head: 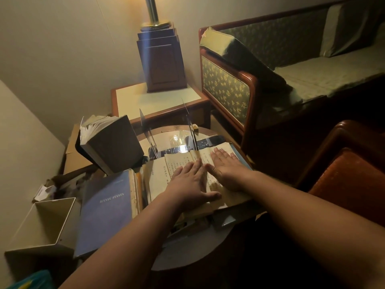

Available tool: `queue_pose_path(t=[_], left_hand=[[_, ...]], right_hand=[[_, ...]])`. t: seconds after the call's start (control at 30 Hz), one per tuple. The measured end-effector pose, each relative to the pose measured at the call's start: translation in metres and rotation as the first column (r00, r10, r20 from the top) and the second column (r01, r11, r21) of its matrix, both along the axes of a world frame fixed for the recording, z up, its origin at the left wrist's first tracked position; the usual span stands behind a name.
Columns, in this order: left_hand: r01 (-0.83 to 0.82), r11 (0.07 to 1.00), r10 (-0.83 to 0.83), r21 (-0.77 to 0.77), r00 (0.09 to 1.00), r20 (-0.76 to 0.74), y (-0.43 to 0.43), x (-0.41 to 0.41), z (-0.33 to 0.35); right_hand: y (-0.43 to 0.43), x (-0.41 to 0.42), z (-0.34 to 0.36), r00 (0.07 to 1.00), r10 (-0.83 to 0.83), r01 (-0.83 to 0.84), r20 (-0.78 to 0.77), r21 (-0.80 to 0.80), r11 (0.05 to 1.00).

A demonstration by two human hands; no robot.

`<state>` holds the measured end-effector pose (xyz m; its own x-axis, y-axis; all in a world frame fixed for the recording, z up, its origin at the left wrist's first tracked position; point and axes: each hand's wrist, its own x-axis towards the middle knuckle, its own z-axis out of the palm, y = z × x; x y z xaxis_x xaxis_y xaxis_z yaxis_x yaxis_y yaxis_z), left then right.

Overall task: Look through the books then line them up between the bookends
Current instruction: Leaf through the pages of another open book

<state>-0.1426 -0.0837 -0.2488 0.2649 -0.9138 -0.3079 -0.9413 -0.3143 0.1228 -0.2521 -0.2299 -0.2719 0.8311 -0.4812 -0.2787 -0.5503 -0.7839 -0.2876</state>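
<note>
The left hand (190,181) and right hand (226,166) lie flat with fingers straight, side by side and almost touching. Each presses down a page of a wide open book (178,161) of yellowed, matte paper with worn, soft edges. Its pages carry vertical columns of dark printed characters. Its gutter runs away from the person toward the bookends, and the leaves spread left and right. It rests on a round, glossy glass-topped worktop (170,140). Just beyond it two thin, translucent flat-plate bookends (145,124) stand upright and apart. To the left a blue cloth-bound book (104,209) with a faint pale title lies flat, its long axis pointing away from the person. Behind that, a thick dark brown book (118,142) stands tilted, its ragged, curling page edges facing left.
</note>
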Motion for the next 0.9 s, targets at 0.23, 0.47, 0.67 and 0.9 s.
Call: queue_pose_path(t=[0.23, 0.47, 0.67, 0.9], left_hand=[[0.003, 1.000, -0.003, -0.001, 1.000, 0.012, 0.000, 0.002, -0.006], [0.013, 1.000, -0.013, 0.005, 1.000, 0.007, 0.000, 0.001, -0.003], [0.019, 0.999, -0.019, 0.036, 1.000, -0.001, -0.001, -0.001, 0.002], [0.013, 0.999, -0.011, 0.046, 0.999, -0.036, -0.003, 0.000, 0.003]], right_hand=[[-0.014, 0.020, -0.004, 0.998, -0.009, 0.012, 0.056, -0.043, 0.999], [0.008, -0.016, -0.005, 0.993, 0.110, -0.105, 0.038, -0.110, 0.988], [0.022, -0.056, -0.004, 0.980, 0.195, -0.198, -0.037, -0.110, 0.974], [0.027, -0.074, 0.003, 0.966, 0.240, -0.248, -0.097, -0.077, 0.966]])
